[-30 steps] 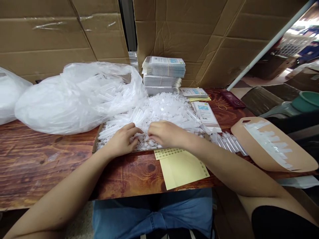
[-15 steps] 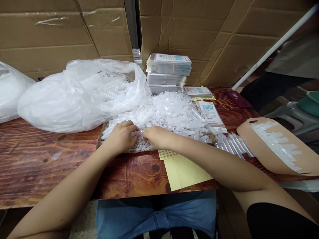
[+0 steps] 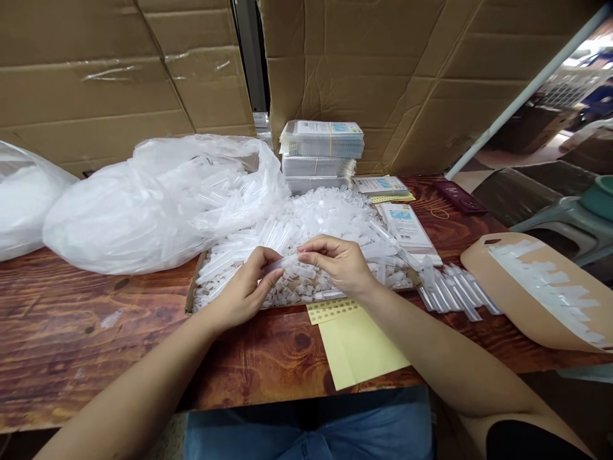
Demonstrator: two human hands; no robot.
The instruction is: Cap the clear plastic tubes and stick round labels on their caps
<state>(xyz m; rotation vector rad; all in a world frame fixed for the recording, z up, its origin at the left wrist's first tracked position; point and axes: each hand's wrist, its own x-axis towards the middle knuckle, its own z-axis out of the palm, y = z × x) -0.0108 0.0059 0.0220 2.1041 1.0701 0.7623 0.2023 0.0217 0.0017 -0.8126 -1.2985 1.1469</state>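
Between thumb and fingers, my left hand holds a clear plastic tube nearly level. My right hand is closed in a pinch at the tube's right end; what small piece sits in its fingertips, if any, is too small to make out. Both hands are raised over a shallow cardboard tray. Inside it are loose clear tubes on the left and a heap of small translucent caps at the back, with more small pieces scattered below my hands.
Behind the tray on the left lies a plastic bag of tubes. Banded packs of printed sleeves stand at the back. Yellow sheets lie in front. On the right are a row of tubes, a beige container and a dark red phone-like object.
Both hands have risen from the tray contents, and the tube between them now shows clearly. My right hand has moved right and turned. A person at the upper right has left the view.
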